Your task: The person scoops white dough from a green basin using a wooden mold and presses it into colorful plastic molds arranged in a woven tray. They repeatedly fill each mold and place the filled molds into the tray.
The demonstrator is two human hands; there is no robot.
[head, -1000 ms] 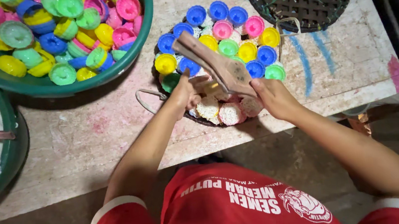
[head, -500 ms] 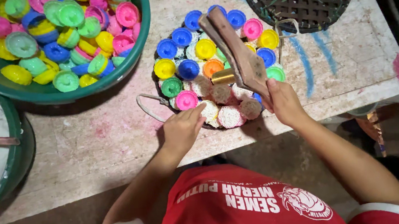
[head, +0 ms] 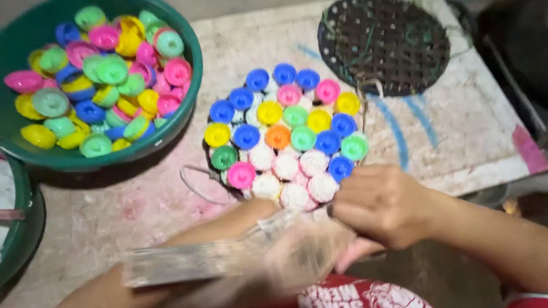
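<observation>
Flat worn wooden paddle [head: 190,261] blurred, long axis left-right along near counter [head: 156,208] edge, just below round tray of coloured plastic cups and white dough balls [head: 286,135]; right hand [head: 379,204] fisted on right end, nearer; left hand [head: 299,258] smeared, grip indeterminate.

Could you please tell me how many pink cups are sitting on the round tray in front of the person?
3. Two pink cups sit side by side in the tray's far rows; a third is at its near-left edge. The hands may hide others.
</observation>
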